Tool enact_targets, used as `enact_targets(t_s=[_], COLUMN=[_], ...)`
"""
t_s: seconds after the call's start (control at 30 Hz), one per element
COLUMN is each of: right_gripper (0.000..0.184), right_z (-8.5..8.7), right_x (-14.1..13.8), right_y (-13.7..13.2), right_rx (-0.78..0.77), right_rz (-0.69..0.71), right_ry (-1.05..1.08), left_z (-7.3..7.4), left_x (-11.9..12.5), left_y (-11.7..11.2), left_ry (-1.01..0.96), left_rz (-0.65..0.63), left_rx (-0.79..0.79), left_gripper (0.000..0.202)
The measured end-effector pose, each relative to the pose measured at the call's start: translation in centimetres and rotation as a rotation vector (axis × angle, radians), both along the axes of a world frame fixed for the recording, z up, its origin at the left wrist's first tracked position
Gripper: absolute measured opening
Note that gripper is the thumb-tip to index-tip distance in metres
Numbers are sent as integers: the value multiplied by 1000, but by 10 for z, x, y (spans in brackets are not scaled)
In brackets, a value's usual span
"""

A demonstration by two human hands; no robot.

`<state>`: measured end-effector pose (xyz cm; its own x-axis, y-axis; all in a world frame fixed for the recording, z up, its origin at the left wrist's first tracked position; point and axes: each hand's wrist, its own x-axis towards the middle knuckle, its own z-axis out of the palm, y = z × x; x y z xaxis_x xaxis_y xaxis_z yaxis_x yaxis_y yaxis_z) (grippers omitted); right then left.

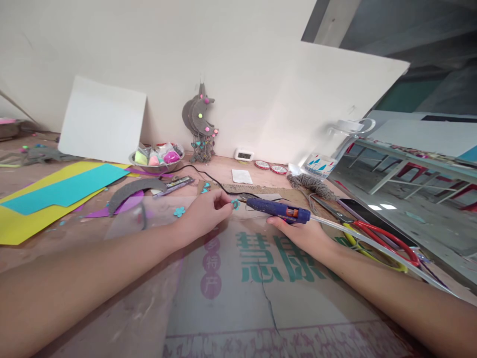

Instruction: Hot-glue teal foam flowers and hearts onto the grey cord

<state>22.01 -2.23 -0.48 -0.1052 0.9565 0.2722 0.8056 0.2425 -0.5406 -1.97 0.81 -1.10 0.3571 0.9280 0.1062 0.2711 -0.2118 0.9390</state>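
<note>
My left hand [204, 211] pinches a small teal flower cutout [235, 204] by its edge. Close against that flower is the nozzle of a blue glue gun [278, 209], which my right hand [303, 233] grips by its body. A long clear glue stick [380, 248] trails from the back of the gun toward the lower right. Another teal flower [179, 212] lies flat on the plastic sheet [145, 278], left of my left hand. Whether glue is on the held flower is too small to tell.
Left lie yellow [22, 223] and teal sheets [70, 186] and a grey felt crescent [134, 191]. Red-handled scissors [391, 241], a phone [376, 221] and grey yarn [313, 186] sit right. A bowl [156, 161], black cord [208, 176] and moon ornament [201, 119] are behind.
</note>
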Motion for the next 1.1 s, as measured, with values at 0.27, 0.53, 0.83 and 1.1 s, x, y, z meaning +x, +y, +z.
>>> enact_targets(t_s=[0.27,0.53,0.83,1.1], right_gripper=[24,25,28,27], right_z=[-1,-2,1,12], right_x=[1,2,1,-10], right_y=[1,2,2,-3], right_rx=[23,16,-13,-51], right_rz=[25,39,78,157], right_ry=[7,12,33,115], left_z=[2,3,3,1], left_x=[0,0,1,-1], left_y=[-1,-1,-1,1], left_ry=[-28,-28,-35,-21], left_rz=[-1,9,15,28], left_rx=[-26,-27,-55,-28], left_gripper=[11,10,9,11])
